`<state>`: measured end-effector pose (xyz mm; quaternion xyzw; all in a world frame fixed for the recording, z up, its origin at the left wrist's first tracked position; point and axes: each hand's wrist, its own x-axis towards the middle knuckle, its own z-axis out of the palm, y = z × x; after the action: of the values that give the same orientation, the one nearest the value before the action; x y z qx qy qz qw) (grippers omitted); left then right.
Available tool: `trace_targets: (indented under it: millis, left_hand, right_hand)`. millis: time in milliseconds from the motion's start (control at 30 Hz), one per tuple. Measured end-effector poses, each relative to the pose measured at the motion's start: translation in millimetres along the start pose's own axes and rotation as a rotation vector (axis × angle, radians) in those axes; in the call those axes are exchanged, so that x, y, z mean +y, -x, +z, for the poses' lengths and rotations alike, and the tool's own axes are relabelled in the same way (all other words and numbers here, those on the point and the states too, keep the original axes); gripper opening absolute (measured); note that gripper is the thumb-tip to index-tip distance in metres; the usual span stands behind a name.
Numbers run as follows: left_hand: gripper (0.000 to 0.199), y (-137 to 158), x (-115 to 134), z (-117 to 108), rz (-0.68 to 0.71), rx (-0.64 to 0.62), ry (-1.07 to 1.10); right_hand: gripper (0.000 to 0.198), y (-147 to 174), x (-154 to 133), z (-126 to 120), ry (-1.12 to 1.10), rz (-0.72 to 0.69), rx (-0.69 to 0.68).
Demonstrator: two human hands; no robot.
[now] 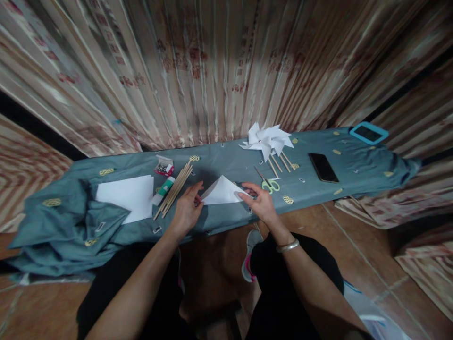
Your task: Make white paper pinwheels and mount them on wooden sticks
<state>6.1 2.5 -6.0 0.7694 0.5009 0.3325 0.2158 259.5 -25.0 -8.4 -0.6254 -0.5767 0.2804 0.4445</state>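
A white sheet of paper (223, 192), folded into a triangle with its point away from me, lies near the front edge of the cloth-covered surface. My left hand (187, 208) pinches its left corner between thumb and fingers. At the right corner, my right hand (261, 202) has its thumb on top and its fingers curled around the edge. Just beyond my right hand are scissors (271, 185) with light green handles. Left of my left hand lie several thin wooden sticks (176, 190) and a green and white glue stick (164, 189).
White paper pinwheels (264, 140) on sticks lie at the back. A black phone (323, 167) and a blue-framed device (368, 133) sit to the right. Leftward are a stack of white paper (136, 196) and a small open box (164, 167). A curtain (219, 71) hangs behind.
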Motion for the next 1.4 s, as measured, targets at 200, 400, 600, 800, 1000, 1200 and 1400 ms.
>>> trace_targets:
  millis: [200, 400, 600, 800, 1000, 1200, 1400]
  left_hand:
    - [0.027, -3.2, 4.0, -4.7, 0.19, 0.044, -0.012]
    - [0.031, -4.6, 6.3, -2.3, 0.264, 0.025, -0.084]
    - [0.023, 5.7, 25.9, -2.1, 0.404, 0.015, -0.222]
    - [0.019, 21.3, 38.6, -2.2, 0.542, -0.059, -0.236]
    - [0.023, 29.5, 13.1, -5.9, 0.494, -0.073, -0.293]
    - [0.027, 39.8, -6.2, -19.0, 0.469, -0.086, -0.315]
    - [0.028, 45.4, -9.4, -24.7, 0.445, -0.151, -0.278]
  right_hand:
    - [0.046, -3.7, -11.0, -18.5, -0.224, 0.087, -0.11]
    - [0.041, -6.5, -3.0, -11.9, -0.162, 0.169, -0.102]
    - [0.034, -12.2, 12.0, 1.6, -0.105, 0.164, -0.038]
    - [0.027, -6.4, 11.2, 8.1, -0.004, 0.175, -0.016]
    - [0.059, 16.9, -10.4, -2.2, 0.57, -0.335, -0.105]
    - [0.051, 30.6, -20.4, -0.4, 0.81, -0.553, -0.207]
    - [0.029, 34.3, -20.7, -1.5, 0.629, -0.56, -0.346]
